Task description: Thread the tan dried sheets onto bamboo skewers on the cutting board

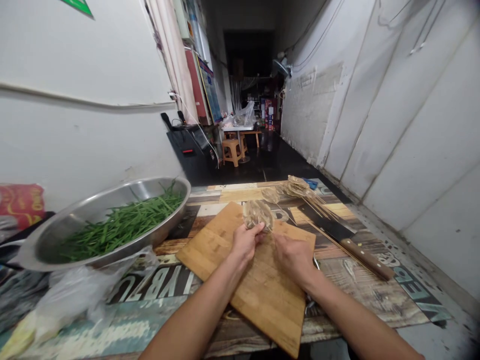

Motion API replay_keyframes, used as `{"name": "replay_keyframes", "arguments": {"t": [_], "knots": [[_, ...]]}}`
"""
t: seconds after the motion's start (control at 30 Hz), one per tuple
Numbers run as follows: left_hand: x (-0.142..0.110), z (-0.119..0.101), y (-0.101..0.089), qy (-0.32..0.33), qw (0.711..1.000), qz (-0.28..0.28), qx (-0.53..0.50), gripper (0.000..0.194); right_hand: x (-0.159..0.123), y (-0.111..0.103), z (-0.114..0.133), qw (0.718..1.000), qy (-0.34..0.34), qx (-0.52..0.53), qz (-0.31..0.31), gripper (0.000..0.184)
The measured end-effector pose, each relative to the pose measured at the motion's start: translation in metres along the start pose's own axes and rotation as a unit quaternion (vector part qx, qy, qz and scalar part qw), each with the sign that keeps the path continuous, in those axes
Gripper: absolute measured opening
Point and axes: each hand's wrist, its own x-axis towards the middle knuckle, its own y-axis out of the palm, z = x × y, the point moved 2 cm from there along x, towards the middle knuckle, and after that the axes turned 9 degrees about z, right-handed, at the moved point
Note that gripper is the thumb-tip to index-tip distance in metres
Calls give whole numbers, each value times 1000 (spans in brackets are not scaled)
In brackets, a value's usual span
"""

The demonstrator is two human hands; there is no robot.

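Observation:
My left hand (245, 242) pinches a pale brown, wrinkled, folded piece of food (257, 212) above the far part of a wooden cutting board (270, 305). My right hand (294, 255) is closed just to its right, with a thin pale skewer (271, 230) showing at the fingertips and meeting the food's lower edge. Most of that skewer is hidden by the fingers. Beyond the board lie similar brown pieces (296, 187) on several wooden skewers (318, 207).
A cleaver (352, 242) lies right of the board, its handle towards me. At left stands a wide metal basin (32, 255) of cut green stalks (131, 220), with a clear plastic bag (75, 295) in front. A blue item (310, 183) lies at the table's far edge.

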Motion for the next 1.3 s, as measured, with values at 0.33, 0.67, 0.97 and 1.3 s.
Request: {"name": "replay_keyframes", "arguments": {"t": [0.33,0.67,0.97,1.3], "knots": [[3,0,-2,167,981,-20,100,35,13,8,-15,799,88,584,115,30],[-1,-4,2,3,999,-10,-39,31,8,0,-12,980,-25,198,12,25],[-2,-12,4,-60,995,5,-75,7,-1,4,-20,986,-113,-114,-46,29],[-2,-23,2,-159,982,17,-102,6,5,-5,-21,960,-103,257,-32,25]]}}
